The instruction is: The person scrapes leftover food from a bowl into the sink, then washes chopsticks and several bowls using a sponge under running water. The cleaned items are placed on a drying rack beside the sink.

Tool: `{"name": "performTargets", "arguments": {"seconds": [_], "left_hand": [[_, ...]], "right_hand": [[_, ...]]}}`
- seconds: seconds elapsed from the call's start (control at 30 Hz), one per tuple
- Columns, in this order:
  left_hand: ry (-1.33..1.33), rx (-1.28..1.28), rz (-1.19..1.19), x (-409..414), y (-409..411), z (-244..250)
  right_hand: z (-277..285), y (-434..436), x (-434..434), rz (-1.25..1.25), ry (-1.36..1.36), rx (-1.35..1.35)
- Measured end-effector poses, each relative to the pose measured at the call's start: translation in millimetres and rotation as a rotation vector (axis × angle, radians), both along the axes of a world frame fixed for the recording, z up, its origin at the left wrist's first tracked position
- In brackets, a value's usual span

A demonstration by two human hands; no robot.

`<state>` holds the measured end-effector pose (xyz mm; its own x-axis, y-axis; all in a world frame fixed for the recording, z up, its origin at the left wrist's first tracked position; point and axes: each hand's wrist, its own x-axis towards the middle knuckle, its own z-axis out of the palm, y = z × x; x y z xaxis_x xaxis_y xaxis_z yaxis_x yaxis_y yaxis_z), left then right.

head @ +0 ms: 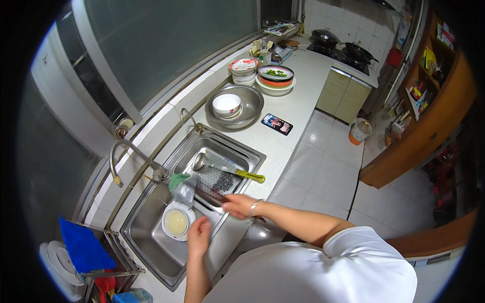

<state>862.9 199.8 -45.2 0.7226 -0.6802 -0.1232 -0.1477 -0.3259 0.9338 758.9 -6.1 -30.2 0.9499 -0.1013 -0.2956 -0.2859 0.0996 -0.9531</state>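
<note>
Blurred by motion, my right hand (pixel 237 205) is at the front edge of the double steel sink, by the divider, closed around thin dark utensils (pixel 214 195), perhaps chopsticks. My left hand (pixel 200 231) is over the front of the left basin (pixel 147 227), just right of a stack of white bowls (pixel 176 222) with cloudy liquid in the top one; whether its fingers are apart is unclear. A green cloth (pixel 178 181) and a clear plastic bag (pixel 186 192) lie on the divider. In the right basin's perforated tray are a metal ladle (pixel 198 161) and a knife with a yellow-green handle (pixel 250 176).
A curved faucet (pixel 132 146) stands behind the sink. Right of it are a steel basin (pixel 254 102) holding bowls, a phone (pixel 277 124) and stacked bowls (pixel 276 77). A dish rack (pixel 113 272) with a blue cloth (pixel 84 248) is at the left.
</note>
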Motion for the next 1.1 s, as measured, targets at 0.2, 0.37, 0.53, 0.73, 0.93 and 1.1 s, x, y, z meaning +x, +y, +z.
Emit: {"name": "performTargets", "arguments": {"seconds": [0.2, 0.37, 0.53, 0.73, 0.93, 1.1], "left_hand": [[0.125, 0.007, -0.457, -102.5, -186.8, -2.0], [0.689, -0.016, -0.673, -213.0, -348.7, 11.2], [1.32, -0.054, -0.555, -269.5, -459.0, 16.7], [1.282, -0.049, -0.761, -281.1, -555.1, 27.3], [0.745, 0.036, -0.933, -260.3, -669.0, 38.1], [0.077, 0.001, -0.827, -164.2, -825.7, 51.6]], "right_hand": [[3.4, -134.2, -128.1, -0.91, -0.221, 0.458], [14.2, -242.3, -214.3, -1.311, -0.517, 0.525], [27.8, -321.7, -259.4, -1.475, -0.614, 0.287], [1.3, -402.6, -300.7, -1.329, -0.352, -0.011], [-12.3, -510.8, -298.8, -1.191, -0.371, -0.035], [-42.1, -613.9, -275.5, -1.13, -0.44, -0.155]]}}
